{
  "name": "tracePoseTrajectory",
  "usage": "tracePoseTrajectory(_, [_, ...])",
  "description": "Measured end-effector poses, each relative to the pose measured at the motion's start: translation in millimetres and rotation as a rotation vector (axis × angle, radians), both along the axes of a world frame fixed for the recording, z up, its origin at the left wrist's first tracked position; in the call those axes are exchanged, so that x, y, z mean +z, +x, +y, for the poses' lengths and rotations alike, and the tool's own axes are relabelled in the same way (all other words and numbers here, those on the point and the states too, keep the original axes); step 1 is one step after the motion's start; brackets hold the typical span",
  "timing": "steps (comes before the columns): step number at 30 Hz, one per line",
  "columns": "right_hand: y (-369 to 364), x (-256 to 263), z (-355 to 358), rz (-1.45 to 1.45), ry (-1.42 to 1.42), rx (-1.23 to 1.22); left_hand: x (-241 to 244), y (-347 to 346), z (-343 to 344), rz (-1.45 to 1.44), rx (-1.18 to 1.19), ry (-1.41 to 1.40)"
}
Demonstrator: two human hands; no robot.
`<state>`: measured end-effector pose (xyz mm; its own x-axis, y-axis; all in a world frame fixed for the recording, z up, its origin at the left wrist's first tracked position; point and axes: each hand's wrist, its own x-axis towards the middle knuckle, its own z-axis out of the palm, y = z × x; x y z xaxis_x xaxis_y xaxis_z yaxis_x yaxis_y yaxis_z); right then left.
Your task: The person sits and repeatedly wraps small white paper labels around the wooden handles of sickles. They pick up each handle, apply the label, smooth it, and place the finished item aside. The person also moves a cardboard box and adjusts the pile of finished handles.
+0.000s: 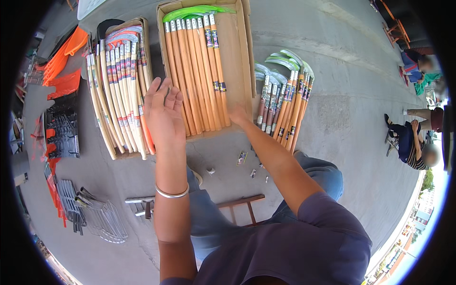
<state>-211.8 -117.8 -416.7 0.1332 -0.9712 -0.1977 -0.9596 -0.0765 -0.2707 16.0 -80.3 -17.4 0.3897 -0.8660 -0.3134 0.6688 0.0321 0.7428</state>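
A cardboard box (236,53) holds a row of sickles with orange-brown wooden handles (194,78) and green blades (196,12). Two of these handles bear dark printed labels near their metal collars. My left hand (165,112) is raised over the box's left edge, palm showing, fingers loosely bent and holding nothing. By the box's lower right corner is my right hand (238,114), blurred and nearest the last handle's end; its fingers cannot be made out. To the left, a second cardboard box (146,32) is packed with pale-handled sickles (119,92).
More sickles (288,103) lean in a bunch right of the box. Label scraps (242,157) lie on the concrete floor between my feet. Left are wire racks (101,217), black metal parts (63,131) and orange pieces (64,57). People (409,142) sit at far right.
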Motion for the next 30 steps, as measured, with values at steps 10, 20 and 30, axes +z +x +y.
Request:
tracePoseTrajectory(10, [76.4, 78.5, -6.6, -0.471, 0.465, -0.411, -0.3, 19.2, 9.8, -0.015, -0.034, 0.026])
tracePoseTrajectory(20, [78.0, 151.3, 30.6, -0.340, -0.060, -0.730, -0.7, 2.6, 16.4, -0.035, -0.083, -0.007])
tracePoseTrajectory(30, [26.1, 245.1, 32.7, -0.281, -0.270, -0.829, 0.1, -19.3, 24.3, -0.029, -0.198, -0.027])
